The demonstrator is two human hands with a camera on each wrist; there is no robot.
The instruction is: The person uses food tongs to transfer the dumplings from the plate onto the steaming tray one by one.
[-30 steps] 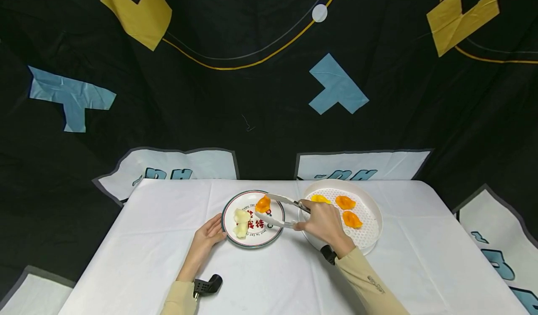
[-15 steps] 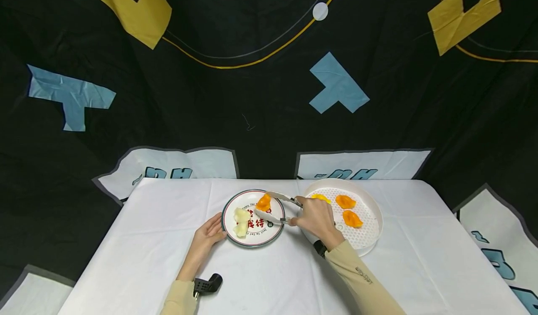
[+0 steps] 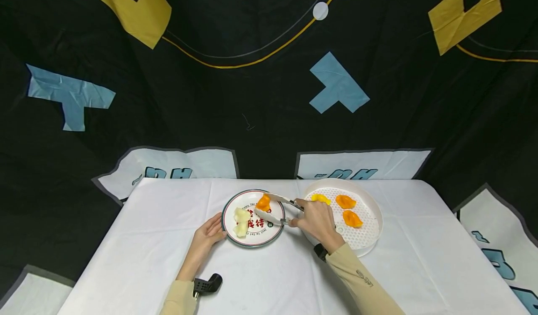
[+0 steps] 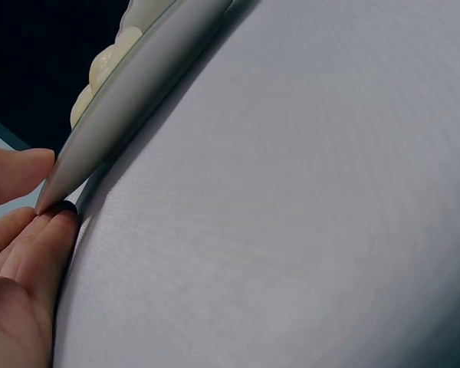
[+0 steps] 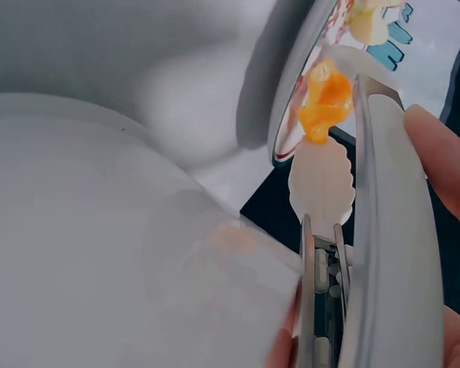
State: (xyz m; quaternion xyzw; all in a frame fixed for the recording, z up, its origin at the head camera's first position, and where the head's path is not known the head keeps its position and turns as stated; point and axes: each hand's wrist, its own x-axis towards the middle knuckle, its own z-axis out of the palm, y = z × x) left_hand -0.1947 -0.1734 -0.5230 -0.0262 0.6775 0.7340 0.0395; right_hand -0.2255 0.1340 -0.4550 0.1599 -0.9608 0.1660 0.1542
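In the head view, your right hand (image 3: 316, 219) grips the tongs (image 3: 269, 217), their parted ends flanking an orange food piece (image 3: 263, 203) on the far side of the printed plate (image 3: 229, 219). In the left wrist view, your left hand (image 4: 23, 261) pinches its rim. In the right wrist view, a scalloped tong end (image 5: 322, 182) shows beside that piece.

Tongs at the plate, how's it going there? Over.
Left hand pinches plate; right hand grips tongs. Orange food piece between the tongs' parted tips, firm hold unclear. Pale yellow pieces beside it, seemingly not in the way.
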